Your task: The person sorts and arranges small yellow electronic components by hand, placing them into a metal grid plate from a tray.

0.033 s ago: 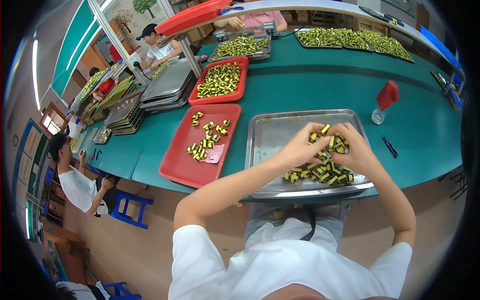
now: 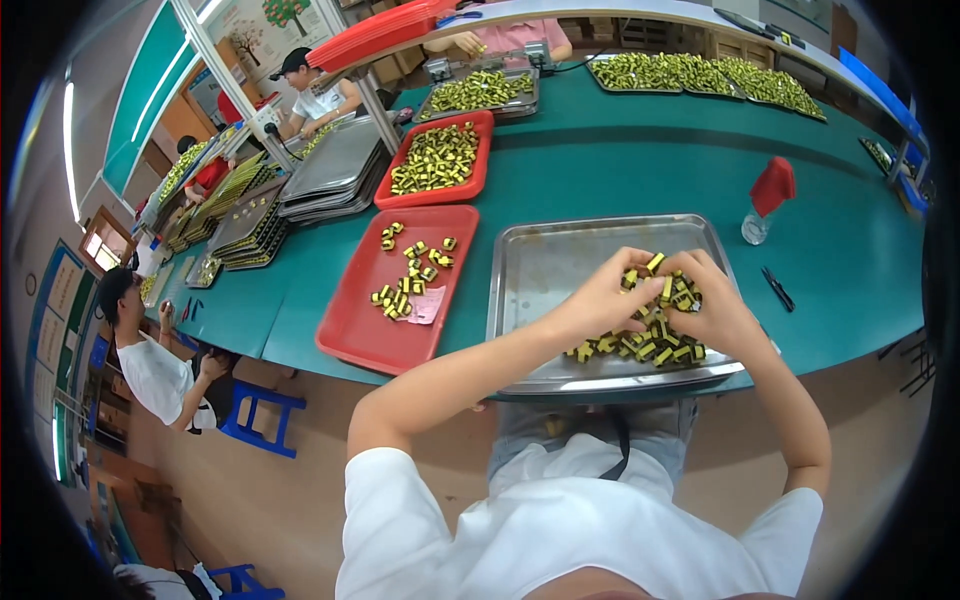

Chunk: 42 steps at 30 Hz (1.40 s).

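My left hand (image 2: 606, 296) and my right hand (image 2: 718, 312) are cupped toward each other over the right part of a shallow metal tray (image 2: 540, 270). Between their curled fingers and thumbs is a cluster of small yellow-and-black block-shaped parts (image 2: 683, 291). More of these parts (image 2: 660, 352) lie heaped on the tray just below the hands. Some of the fingertips are hidden among the parts, so the exact contact of each finger cannot be made out.
Left of the metal tray is a red tray (image 2: 365, 320) with scattered parts and a pink slip (image 2: 427, 306). A fuller red tray (image 2: 481, 175) stands behind it. Stacked metal trays (image 2: 330, 180) are farther left. A red-topped jar (image 2: 755, 230) and black tweezers (image 2: 778, 289) lie right. Co-workers sit beyond.
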Motion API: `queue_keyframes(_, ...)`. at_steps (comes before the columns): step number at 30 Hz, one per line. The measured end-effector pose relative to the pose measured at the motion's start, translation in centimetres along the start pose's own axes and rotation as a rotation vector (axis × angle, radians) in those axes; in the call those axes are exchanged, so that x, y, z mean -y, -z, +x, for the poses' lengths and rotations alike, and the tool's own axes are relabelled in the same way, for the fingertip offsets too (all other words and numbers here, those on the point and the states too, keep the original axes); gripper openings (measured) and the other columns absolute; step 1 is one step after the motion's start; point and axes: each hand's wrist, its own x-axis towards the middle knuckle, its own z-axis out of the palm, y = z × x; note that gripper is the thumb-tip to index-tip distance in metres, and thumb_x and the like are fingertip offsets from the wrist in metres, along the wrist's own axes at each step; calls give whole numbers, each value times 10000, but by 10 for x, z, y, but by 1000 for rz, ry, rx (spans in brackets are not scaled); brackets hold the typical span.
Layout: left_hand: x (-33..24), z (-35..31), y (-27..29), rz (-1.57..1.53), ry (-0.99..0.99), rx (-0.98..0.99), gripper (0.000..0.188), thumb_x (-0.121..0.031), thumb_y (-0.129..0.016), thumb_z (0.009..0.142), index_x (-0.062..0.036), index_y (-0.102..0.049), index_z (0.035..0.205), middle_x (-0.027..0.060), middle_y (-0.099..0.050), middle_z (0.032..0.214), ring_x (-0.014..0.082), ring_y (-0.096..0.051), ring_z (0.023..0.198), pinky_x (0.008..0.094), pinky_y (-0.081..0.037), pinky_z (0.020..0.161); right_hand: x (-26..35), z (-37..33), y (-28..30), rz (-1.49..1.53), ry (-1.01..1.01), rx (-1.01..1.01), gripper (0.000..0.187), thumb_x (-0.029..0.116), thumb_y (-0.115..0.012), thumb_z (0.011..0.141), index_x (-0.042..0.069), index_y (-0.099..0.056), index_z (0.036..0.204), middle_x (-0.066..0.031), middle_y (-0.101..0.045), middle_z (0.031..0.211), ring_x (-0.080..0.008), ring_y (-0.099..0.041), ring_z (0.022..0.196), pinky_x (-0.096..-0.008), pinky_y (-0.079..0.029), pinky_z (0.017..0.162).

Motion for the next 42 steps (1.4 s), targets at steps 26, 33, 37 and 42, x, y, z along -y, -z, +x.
queue_keyframes(26,-5,-97,68,829,-74,-45,347,-302,-748,1005,-87,-639,1254,151,-578,1374,342,-738,1042,442,-587,867,-16,-12,-10,-266,255,124,320,194,-833,894,97,-705,1170,-98,-642,1172,-319,-617,1111,-424,-538,895)
queue_keyframes(33,-7,-108,43,1200,-382,-146,658,-398,-819,926,-198,-600,1514,148,-485,1591,323,-716,1125,424,-610,896,3,24,3,-213,314,137,360,203,-845,880,67,-713,1186,-121,-652,1218,-335,-594,1144,-431,-513,940)
queue_keyframes(37,-28,-127,88,1100,-190,-289,612,-409,-781,952,-167,-605,1485,159,-604,1449,360,-715,1114,448,-619,845,32,91,-25,-261,475,226,358,221,-816,919,78,-688,1221,-106,-652,1179,-338,-600,1119,-444,-517,930)
queue_keyframes(42,1,-179,209,1272,-67,-493,791,-445,-847,890,-124,-536,1542,179,-566,1492,394,-595,1338,483,-523,1079,48,189,-114,-295,661,401,472,420,-724,1001,77,-653,1316,-138,-666,1225,-361,-626,1173,-467,-541,967)
